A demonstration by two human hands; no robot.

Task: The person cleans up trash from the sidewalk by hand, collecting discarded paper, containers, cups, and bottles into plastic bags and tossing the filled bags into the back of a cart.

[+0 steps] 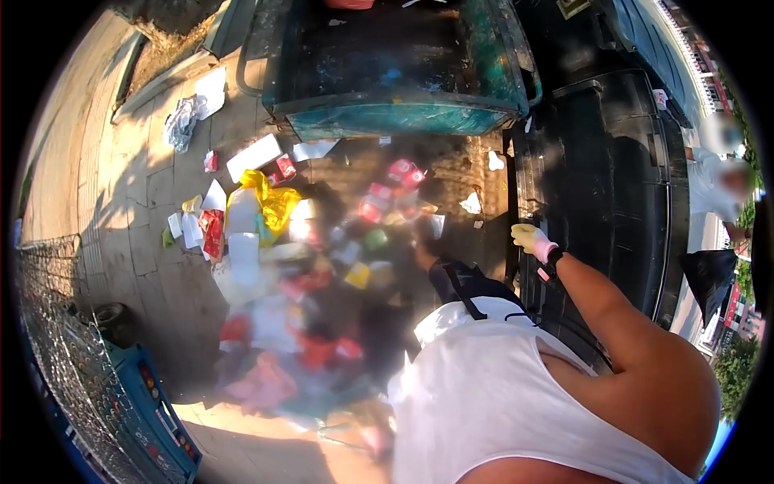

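My right hand (532, 240) wears a pale yellow and pink glove, with a dark watch (551, 264) at the wrist. It is at the near side of a large black bin (597, 185); the fingers look curled in, and whatever they hold, if anything, is hidden. My left hand is not in view. Left of my legs, loose litter is spread over the paving: a yellow plastic bag (276, 208), red and white boxes (375, 202), and white paper pieces (243, 254). A smear on the lens blurs much of the nearer pile.
A green metal cart bed (403, 119) stands at the top. Crumpled clear plastic (182, 121) lies at upper left. At lower left are wire mesh (60, 323) and a blue object (153, 403). Other people (713, 181) are at far right, near a black bag (709, 278).
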